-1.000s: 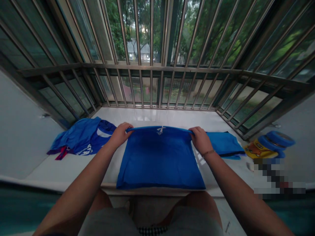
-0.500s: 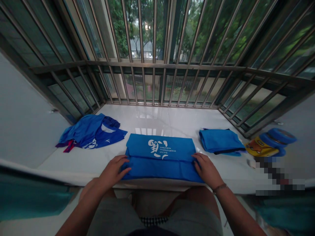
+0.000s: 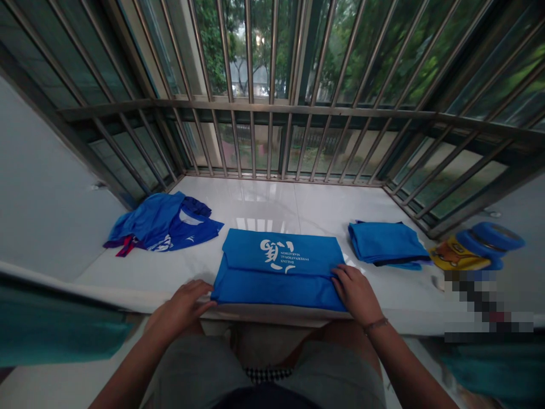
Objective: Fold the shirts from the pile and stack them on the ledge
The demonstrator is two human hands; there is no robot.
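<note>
A blue shirt (image 3: pixel 281 288) lies folded into a wide rectangle in front of me. White lettering and a white figure, both upside down from here, show on its far half, and a fold line crosses its width. At the near left corner of the shirt is my left hand (image 3: pixel 187 304), open, thumb and fingers apart, fingertips at the cloth's edge. My right hand (image 3: pixel 356 292) rests open on the right edge, its fingertips on the cloth near the fold; the undersides of its fingers are hidden.
A crumpled blue shirt (image 3: pixel 162 221) lies on the left of the white sill (image 3: pixel 272 199). To the right sit a folded blue garment (image 3: pixel 387 241) and a blue-lidded jar (image 3: pixel 472 247) with a yellow label. Metal window bars (image 3: pixel 272 108) stand behind. A pixelated patch covers the lower right.
My left hand has come off the shirt's left side and moved back to its near left corner. My right hand stays at the right edge. The view has shifted slightly.
</note>
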